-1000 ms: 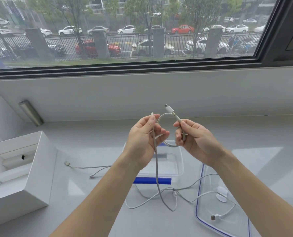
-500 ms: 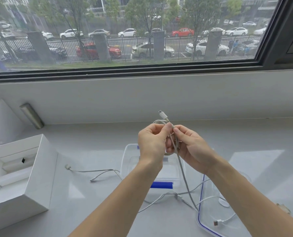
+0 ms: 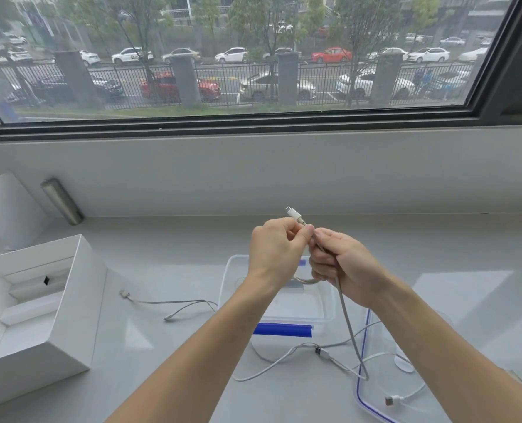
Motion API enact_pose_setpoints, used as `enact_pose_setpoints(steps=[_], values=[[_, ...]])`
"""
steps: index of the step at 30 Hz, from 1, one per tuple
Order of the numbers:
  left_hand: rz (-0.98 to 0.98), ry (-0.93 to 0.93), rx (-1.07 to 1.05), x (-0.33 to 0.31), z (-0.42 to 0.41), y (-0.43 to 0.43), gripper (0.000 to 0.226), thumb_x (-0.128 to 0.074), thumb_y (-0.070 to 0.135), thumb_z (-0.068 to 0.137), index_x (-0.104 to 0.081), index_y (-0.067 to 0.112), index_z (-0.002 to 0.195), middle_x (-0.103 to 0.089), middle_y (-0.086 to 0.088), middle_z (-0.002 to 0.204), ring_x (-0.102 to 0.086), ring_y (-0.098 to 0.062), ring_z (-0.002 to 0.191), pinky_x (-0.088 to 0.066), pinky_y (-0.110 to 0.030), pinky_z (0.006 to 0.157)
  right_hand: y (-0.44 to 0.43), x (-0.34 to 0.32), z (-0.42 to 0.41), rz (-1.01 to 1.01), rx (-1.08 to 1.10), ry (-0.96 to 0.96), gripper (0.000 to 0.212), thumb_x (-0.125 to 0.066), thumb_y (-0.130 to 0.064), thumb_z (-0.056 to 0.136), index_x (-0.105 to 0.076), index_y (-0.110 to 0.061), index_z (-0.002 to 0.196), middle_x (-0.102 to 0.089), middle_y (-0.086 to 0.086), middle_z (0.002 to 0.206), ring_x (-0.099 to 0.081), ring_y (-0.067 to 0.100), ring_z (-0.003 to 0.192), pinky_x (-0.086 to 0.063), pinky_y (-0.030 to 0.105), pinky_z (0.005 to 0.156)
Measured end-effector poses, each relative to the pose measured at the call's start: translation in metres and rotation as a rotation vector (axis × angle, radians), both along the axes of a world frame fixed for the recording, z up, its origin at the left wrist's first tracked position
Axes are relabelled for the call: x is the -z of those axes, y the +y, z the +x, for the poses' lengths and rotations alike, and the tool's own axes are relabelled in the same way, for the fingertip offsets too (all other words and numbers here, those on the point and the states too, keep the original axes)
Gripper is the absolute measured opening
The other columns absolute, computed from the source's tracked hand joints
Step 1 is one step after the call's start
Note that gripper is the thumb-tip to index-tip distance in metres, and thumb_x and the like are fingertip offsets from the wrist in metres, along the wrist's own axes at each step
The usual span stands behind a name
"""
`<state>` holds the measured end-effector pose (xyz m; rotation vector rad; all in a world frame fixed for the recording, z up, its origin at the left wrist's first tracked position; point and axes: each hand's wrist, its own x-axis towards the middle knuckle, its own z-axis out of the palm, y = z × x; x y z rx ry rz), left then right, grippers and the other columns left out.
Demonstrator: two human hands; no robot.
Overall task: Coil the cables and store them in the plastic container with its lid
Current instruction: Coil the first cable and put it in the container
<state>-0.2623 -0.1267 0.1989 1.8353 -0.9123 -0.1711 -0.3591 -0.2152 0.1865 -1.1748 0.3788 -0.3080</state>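
Note:
Both hands meet above the clear plastic container [image 3: 232, 288], which has a blue clip on its near side. My left hand [image 3: 276, 251] and my right hand [image 3: 343, 267] pinch a grey-white cable [image 3: 348, 325] into a small loop between them. Its white plug sticks up above my fingers, and its tail hangs down to the counter. A second white cable [image 3: 177, 303] lies on the counter left of the container. The clear lid [image 3: 372, 401] with a blue rim lies at the lower right, with another cable end resting on it.
An open white cardboard box [image 3: 70, 300] stands at the left, its white lid leaning against the wall behind it. A metal cylinder [image 3: 61, 201] lies by the wall. A grey sill wall and a window close the far side.
My hands have come together, the left moving right to the right hand. The wide loop has shrunk to a small one, and the hanging tail now drops from my right hand.

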Motion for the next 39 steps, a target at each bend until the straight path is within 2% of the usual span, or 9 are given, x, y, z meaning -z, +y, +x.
enact_pose_setpoints(steps=[6, 8, 10, 13, 16, 18, 22, 25, 39], values=[[-0.13, 0.013, -0.088, 0.023, -0.014, 0.02, 0.048, -0.061, 0.036, 0.088, -0.046, 0.008, 0.052, -0.041, 0.005, 0.045, -0.034, -0.009, 0.048, -0.034, -0.03, 0.051, -0.007, -0.012, 0.007, 0.199, 0.061, -0.208, 0.03, -0.03, -0.023, 0.101, -0.044, -0.013, 0.076, -0.024, -0.007, 0.047, -0.022, 0.005, 0.034, -0.023, 0.02, 0.04], [-0.038, 0.13, 0.049, 0.04, -0.014, 0.027, 0.049, -0.058, 0.049, 0.085, -0.056, 0.007, 0.059, -0.052, 0.007, 0.05, -0.046, -0.008, 0.05, -0.041, -0.029, 0.056, -0.011, -0.015, 0.007, 0.218, 0.05, -0.247, 0.029, -0.031, -0.024, 0.1, -0.043, -0.014, 0.076, -0.025, -0.008, 0.047, -0.022, 0.005, 0.033, -0.019, 0.021, 0.042], [0.09, 0.278, 0.286, 0.051, -0.014, 0.034, 0.049, -0.053, 0.061, 0.081, -0.067, 0.014, 0.082, -0.067, 0.007, 0.073, -0.063, -0.005, 0.071, -0.049, -0.024, 0.071, -0.014, -0.016, 0.008, 0.239, 0.047, -0.279, 0.029, -0.031, -0.025, 0.1, -0.043, -0.014, 0.076, -0.026, -0.008, 0.047, -0.022, 0.004, 0.032, -0.018, 0.022, 0.043], [0.189, 0.497, 0.598, 0.058, -0.021, 0.042, 0.032, -0.049, 0.041, 0.092, -0.061, 0.02, 0.112, -0.07, 0.002, 0.101, -0.064, -0.007, 0.098, -0.048, -0.025, 0.092, -0.015, -0.017, 0.011, 0.278, 0.044, -0.32, 0.029, -0.031, -0.025, 0.1, -0.044, -0.014, 0.076, -0.026, -0.008, 0.048, -0.023, 0.004, 0.032, -0.021, 0.02, 0.041], [0.188, 0.651, 0.736, 0.061, -0.029, 0.05, 0.019, -0.048, 0.027, 0.095, -0.061, 0.021, 0.108, -0.07, -0.001, 0.096, -0.063, -0.015, 0.101, -0.044, -0.035, 0.099, -0.014, -0.017, 0.012, 0.293, 0.042, -0.34, 0.029, -0.031, -0.025, 0.1, -0.044, -0.014, 0.076, -0.026, -0.008, 0.048, -0.023, 0.004, 0.033, -0.023, 0.02, 0.04], [0.156, 0.745, 0.788, 0.062, -0.033, 0.054, 0.016, -0.048, 0.023, 0.095, -0.062, 0.018, 0.099, -0.068, -0.002, 0.081, -0.064, -0.024, 0.091, -0.046, -0.036, 0.092, -0.014, -0.017, 0.011, 0.301, 0.037, -0.348, 0.028, -0.032, -0.025, 0.099, -0.045, -0.014, 0.077, -0.027, -0.008, 0.048, -0.024, 0.005, 0.033, -0.024, 0.02, 0.041], [0.12, 0.842, 0.709, 0.068, -0.021, 0.064, 0.019, -0.049, 0.025, 0.093, -0.059, 0.011, 0.086, -0.049, -0.003, 0.055, -0.058, -0.021, 0.056, -0.047, -0.029, 0.067, -0.021, -0.019, 0.006, 0.274, 0.048, -0.319, 0.027, -0.033, -0.025, 0.099, -0.047, -0.014, 0.079, -0.028, -0.007, 0.049, -0.025, 0.006, 0.034, -0.025, 0.02, 0.041], [0.039, 0.908, 0.636, 0.073, 0.0, 0.075, 0.022, -0.053, 0.029, 0.092, -0.058, 0.01, 0.081, -0.044, -0.001, 0.05, -0.049, -0.017, 0.045, -0.045, -0.032, 0.061, -0.028, -0.02, -0.001, 0.254, 0.048, -0.26, 0.027, -0.034, -0.025, 0.099, -0.05, -0.013, 0.081, -0.029, -0.006, 0.049, -0.026, 0.007, 0.034, -0.025, 0.021, 0.043], [0.225, 0.716, 0.307, 0.05, 0.057, 0.115, 0.02, -0.055, 0.02, 0.091, -0.058, 0.005, 0.077, -0.045, -0.004, 0.051, -0.039, -0.017, 0.044, -0.039, -0.026, 0.052, -0.028, -0.014, -0.009, 0.237, -0.073, -0.166, 0.024, -0.037, -0.025, 0.096, -0.048, -0.013, 0.078, -0.025, -0.007, 0.048, -0.024, 0.005, 0.033, -0.023, 0.02, 0.039]])
